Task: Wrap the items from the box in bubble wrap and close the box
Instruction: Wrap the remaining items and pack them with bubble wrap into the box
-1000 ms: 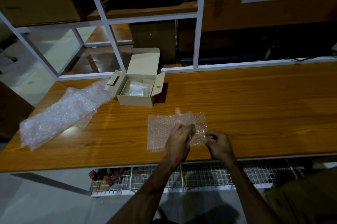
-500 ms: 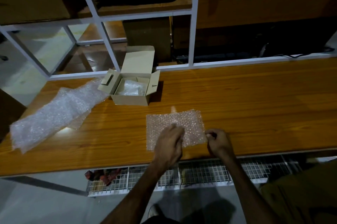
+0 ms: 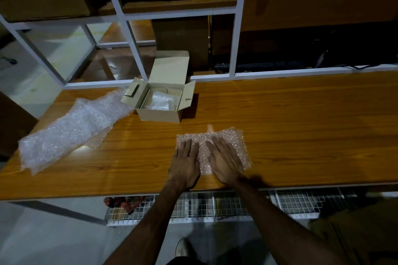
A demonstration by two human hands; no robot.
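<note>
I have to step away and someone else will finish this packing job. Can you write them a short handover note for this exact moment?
Left hand and right hand: both flat, fingers straight, pressing the small bubble wrap sheet onto the wooden table near its front edge.
The cardboard box stands open behind the sheet, with something in clear wrap inside it. A long bubble wrap strip lies left of the box.
Done: one sheet spread flat.
Left: no item lies on the sheet yet; wrap the items, return them and close the box.
</note>
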